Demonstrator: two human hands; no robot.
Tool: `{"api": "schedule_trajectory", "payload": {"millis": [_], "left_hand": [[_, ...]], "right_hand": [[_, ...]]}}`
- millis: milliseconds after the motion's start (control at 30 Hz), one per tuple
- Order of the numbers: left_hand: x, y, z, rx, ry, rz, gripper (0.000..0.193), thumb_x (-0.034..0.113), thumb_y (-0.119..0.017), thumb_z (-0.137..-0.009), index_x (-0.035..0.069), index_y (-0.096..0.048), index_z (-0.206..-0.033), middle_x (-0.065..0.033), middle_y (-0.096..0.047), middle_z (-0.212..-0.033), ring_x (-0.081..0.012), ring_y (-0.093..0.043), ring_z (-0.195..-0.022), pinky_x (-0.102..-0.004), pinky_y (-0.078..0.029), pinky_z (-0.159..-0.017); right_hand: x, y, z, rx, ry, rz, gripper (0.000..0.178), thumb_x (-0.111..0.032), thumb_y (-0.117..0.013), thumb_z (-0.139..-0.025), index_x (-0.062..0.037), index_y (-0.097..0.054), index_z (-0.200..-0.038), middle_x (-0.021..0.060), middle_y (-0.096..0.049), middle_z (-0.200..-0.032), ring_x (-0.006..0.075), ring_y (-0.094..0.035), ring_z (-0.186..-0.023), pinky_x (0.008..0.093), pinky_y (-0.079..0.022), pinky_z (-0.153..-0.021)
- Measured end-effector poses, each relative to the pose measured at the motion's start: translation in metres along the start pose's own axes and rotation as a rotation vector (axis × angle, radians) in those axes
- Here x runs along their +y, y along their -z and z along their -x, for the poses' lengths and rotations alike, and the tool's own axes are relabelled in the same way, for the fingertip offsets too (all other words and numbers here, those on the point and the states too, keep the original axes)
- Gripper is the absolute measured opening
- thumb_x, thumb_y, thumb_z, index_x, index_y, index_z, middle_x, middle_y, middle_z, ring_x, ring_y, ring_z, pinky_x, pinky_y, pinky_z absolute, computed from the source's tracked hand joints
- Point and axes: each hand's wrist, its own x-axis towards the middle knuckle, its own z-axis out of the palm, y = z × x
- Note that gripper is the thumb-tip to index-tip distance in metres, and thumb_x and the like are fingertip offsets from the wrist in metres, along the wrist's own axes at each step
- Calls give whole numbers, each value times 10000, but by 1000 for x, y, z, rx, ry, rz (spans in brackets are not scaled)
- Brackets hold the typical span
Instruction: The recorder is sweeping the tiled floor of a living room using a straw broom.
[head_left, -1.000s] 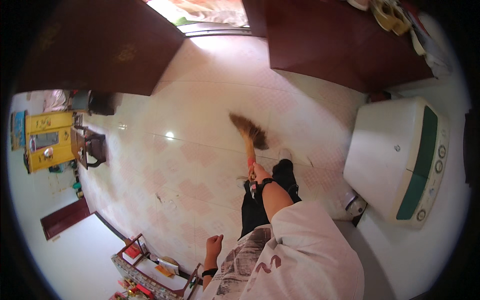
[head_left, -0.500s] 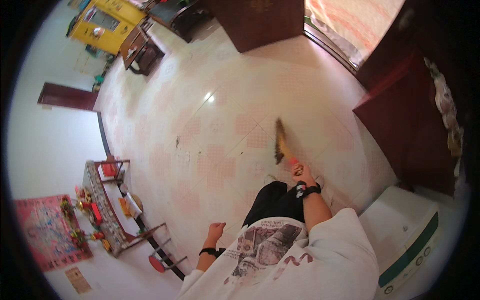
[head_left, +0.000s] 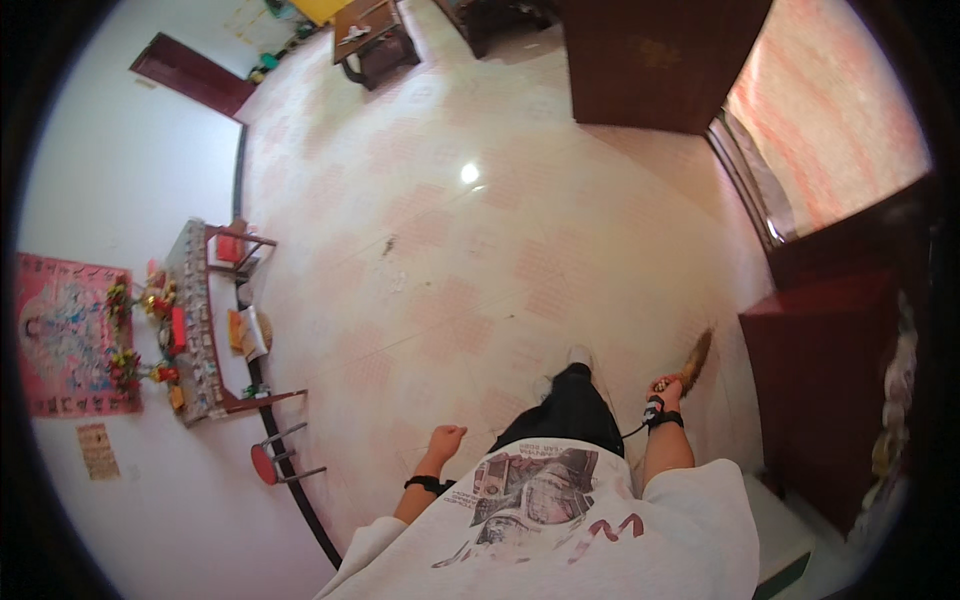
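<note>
My right hand [head_left: 664, 388] grips a short broom [head_left: 697, 360] by its handle, low at my right side. The broom's brown bristles point away from me, close to the tiled floor and near a dark red cabinet [head_left: 815, 370]. Its handle is mostly hidden in my fingers. My left hand [head_left: 447, 440] hangs free over the floor at my left, its fingers curled closed with nothing seen in them. Black bands circle both wrists. A small dark scrap [head_left: 389, 244] lies on the floor ahead, with pale bits [head_left: 398, 283] nearer to me.
Along the left wall stand a long table [head_left: 200, 320] bearing red and gold ornaments and a red-topped stool [head_left: 264, 464]. A small wooden table [head_left: 365, 35] is at the far end. An open dark door panel [head_left: 660, 70] and a doorway are at the far right; a white appliance [head_left: 780, 540] is behind my right arm.
The broom has swung from in front of my legs out to the right in my right hand. My view has turned, and one white shoe now shows ahead of the dark trousers.
</note>
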Motion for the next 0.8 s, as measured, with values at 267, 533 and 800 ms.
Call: {"api": "schedule_trajectory", "payload": {"millis": [267,533,800], "left_hand": [[2,13,30,118,19,-71,379,328,-555,-726,-31,-548,-604,-180,-505,-520,-275,-489,-479,-373,-385,-499],[-23,10,18,54,149,-35,372,334,-550,-728,-34,-596,-697,-215,-563,-633,-310,-574,-624,-373,-435,-612],[-66,50,-17,2,192,98,348,307,-562,-727,-37,-605,-715,-211,-579,-645,-298,-582,-629,-366,-440,-613]], "right_hand": [[96,-54,-46,-178,-152,329,208,-153,-443,-774,-129,-405,-571,-11,-385,-491,141,-412,-477,261,-394,-477],[196,-104,-27,-496,-637,556,326,-310,-435,-857,-65,-436,-642,31,-418,-544,115,-432,-444,206,-386,-378],[246,-138,35,-274,-664,637,272,-303,-443,-849,-36,-441,-797,37,-464,-625,94,-469,-466,176,-384,-374]]}}
